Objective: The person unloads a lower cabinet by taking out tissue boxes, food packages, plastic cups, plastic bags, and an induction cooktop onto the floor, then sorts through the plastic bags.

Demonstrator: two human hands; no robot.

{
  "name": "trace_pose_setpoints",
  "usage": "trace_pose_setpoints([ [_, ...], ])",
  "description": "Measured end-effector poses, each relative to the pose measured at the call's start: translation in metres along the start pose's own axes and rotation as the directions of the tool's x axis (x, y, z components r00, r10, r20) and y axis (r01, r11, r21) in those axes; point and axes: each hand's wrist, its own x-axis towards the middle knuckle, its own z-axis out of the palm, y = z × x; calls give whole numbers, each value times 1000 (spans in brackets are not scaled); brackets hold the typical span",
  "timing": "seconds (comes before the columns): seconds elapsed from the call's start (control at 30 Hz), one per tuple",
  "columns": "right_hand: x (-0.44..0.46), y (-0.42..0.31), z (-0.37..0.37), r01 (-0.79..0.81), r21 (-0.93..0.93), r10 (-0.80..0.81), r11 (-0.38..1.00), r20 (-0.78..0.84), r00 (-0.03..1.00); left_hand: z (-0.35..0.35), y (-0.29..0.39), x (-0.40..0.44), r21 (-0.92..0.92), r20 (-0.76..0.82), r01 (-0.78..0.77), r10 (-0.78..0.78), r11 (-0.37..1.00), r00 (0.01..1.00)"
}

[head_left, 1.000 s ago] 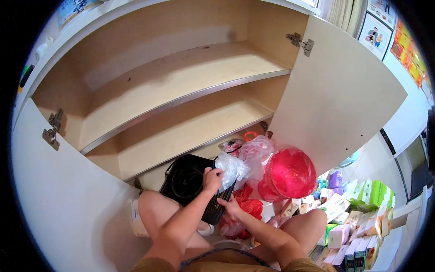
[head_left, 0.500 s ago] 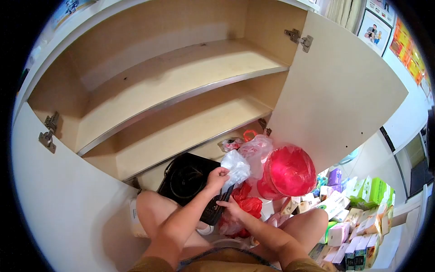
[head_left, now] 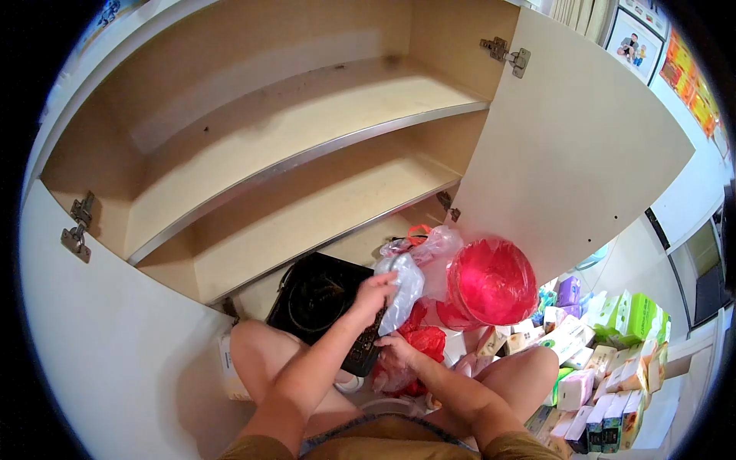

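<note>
A black, square cooktop-like appliance [head_left: 307,295] with a round ring on its top lies tilted between my legs, in front of the cabinet. My left hand [head_left: 374,297] is closed on a pale, see-through plastic bag [head_left: 403,285] that drapes over the appliance's right edge; its fingertips are slightly blurred. Lower down, my right hand [head_left: 395,353] grips the appliance's near right edge, just below the hanging end of the bag. Red plastic bags [head_left: 424,343] lie crumpled right beside that hand.
An open cabinet with two shelves [head_left: 307,115] stands ahead, its right door [head_left: 583,138] and left door [head_left: 115,337] swung outward. A bin lined with a red bag [head_left: 492,284] stands at right. Many tissue packs [head_left: 606,368] are piled beyond my right knee.
The pale plastic bag has been drawn down and hangs longer along the appliance's edge. My left hand has moved slightly right, and my right hand has shifted slightly too.
</note>
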Motion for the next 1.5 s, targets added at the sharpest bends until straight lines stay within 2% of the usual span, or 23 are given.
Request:
trace_pose_setpoints([
  [0.07, -5, -1, 12, 193, 59, -193, 979, -2, 981, -10, 6, 11, -279, -135, -213, 181, 936, 974],
  [0.2, -4, -1, 12, 182, 39, -182, 983, 6, 983, -22, 16, 12, -277, -326, -191, 95, 942, 940],
  [0.27, -3, 0, 12, 172, 1, -172, 985, -1, 985, -30, -2, 21, -95, -194, -36, 17, 995, 981],
  [0.33, -8, 0, 20, 188, -17, -188, 982, -34, 982, -26, -15, 18, -80, -97, -45, 37, 996, 995],
  [0.4, -6, 0, 19, 208, -39, -211, 977, -70, 975, -19, -18, 15, -59, 132, 93, -84, 994, 988],
  [0.47, 1, 5, 10, 129, -18, -129, 992, 6, 992, -9, -17, 11, 18, 304, 131, -131, 991, 944],
  [0.53, 3, 8, 7, 131, -7, -132, 991, -18, 991, -2, -17, 6, 32, 379, 249, -242, 968, 893],
  [0.67, -7, 0, 14, 61, -84, -69, 995, -97, 993, -5, -38, 15, 222, 269, 172, -230, 960, 935],
  [0.7, -4, 2, 11, 60, -84, -68, 995, -99, 993, -15, -56, 31, 337, 97, -41, 8, 941, 995],
  [0.73, 1, 5, 7, 94, -59, -97, 994, -54, 994, -20, -66, 40, 477, -45, -217, 270, 852, 962],
  [0.77, 4, 8, 5, 126, -31, -127, 992, -8, 992, -10, -37, 19, 611, -177, -105, 264, 785, 948],
  [0.8, 5, 11, 4, 126, -30, -127, 992, -9, 992, -12, -37, 18, 611, -177, -104, 263, 785, 948],
  [0.87, 8, 12, 2, 128, -26, -128, 991, 9, 992, -18, -41, 19, 757, -79, -90, 227, 648, 971],
  [0.9, 11, 13, -2, 129, -28, -129, 991, 7, 992, -17, -46, 17, 791, -77, -177, 383, 586, 921],
  [1.0, 20, 20, -15, 116, -82, -117, 990, -7, 993, -19, -45, 22, 838, -41, -158, 350, 523, 936],
  [1.03, 17, 19, -11, 122, -85, -125, 989, -30, 992, -16, -41, 18, 838, -31, -235, 473, 493, 880],
  [1.2, 2, 8, 6, 94, -107, -102, 990, -71, 992, 18, -20, 1, 668, 74, -271, 300, 693, 951],
  [1.27, 2, 10, 7, 12, -16, -14, 1000, -130, 991, 31, -30, -4, 462, 119, -295, 271, 837, 955],
  [1.3, 6, 13, 6, 232, -28, -233, 972, -56, 971, 33, -34, -6, 446, 146, -253, 209, 858, 967],
  [1.33, 10, 15, -1, 231, -30, -232, 972, -58, 971, 32, -45, -2, 411, 172, -174, 111, 895, 979],
  [1.4, 18, 19, -15, 24, -75, -32, 997, -106, 994, 32, -43, -9, 405, 265, -161, 53, 900, 963],
  [1.43, 17, 18, -14, 23, -77, -31, 997, -107, 994, 31, -40, -11, 402, 265, -161, 54, 901, 963],
  [1.5, 15, 19, -10, 241, -26, -240, 970, 18, 971, 27, -27, -8, 494, 91, -63, 21, 867, 996],
])
